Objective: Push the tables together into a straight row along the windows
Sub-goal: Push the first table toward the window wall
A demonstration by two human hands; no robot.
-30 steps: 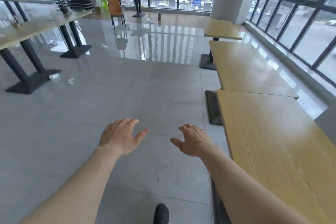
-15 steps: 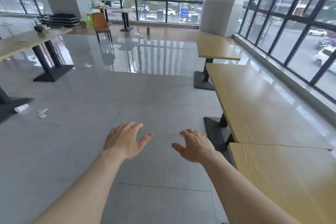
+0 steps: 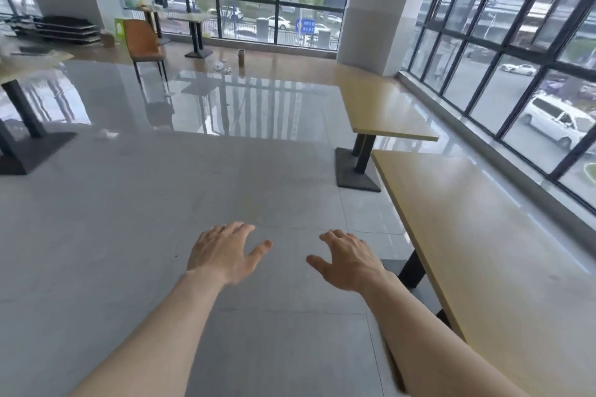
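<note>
A long wooden table (image 3: 477,235) runs along the right-hand windows (image 3: 503,68), close on my right. Beyond it stands a second wooden table (image 3: 383,106), set a little further left and turned slightly, its near edge overlapping the first table's far end in view. Both rest on black posts with flat black bases (image 3: 354,174). My left hand (image 3: 222,251) and my right hand (image 3: 348,261) hover palm down over the grey tiled floor, fingers spread, holding nothing. The right hand is just left of the near table's edge and does not touch it.
Another table on a black base (image 3: 22,151) stands at the left edge. An orange chair (image 3: 143,42) and a small pedestal table (image 3: 193,22) sit near the far windows, with litter and a can (image 3: 241,57) on the floor. A white pillar (image 3: 374,6) rises at the back right.
The view has lifted and advanced along the row. The nearest table slid out of the bottom right, the far tables came closer. Both hands stayed open in front.
</note>
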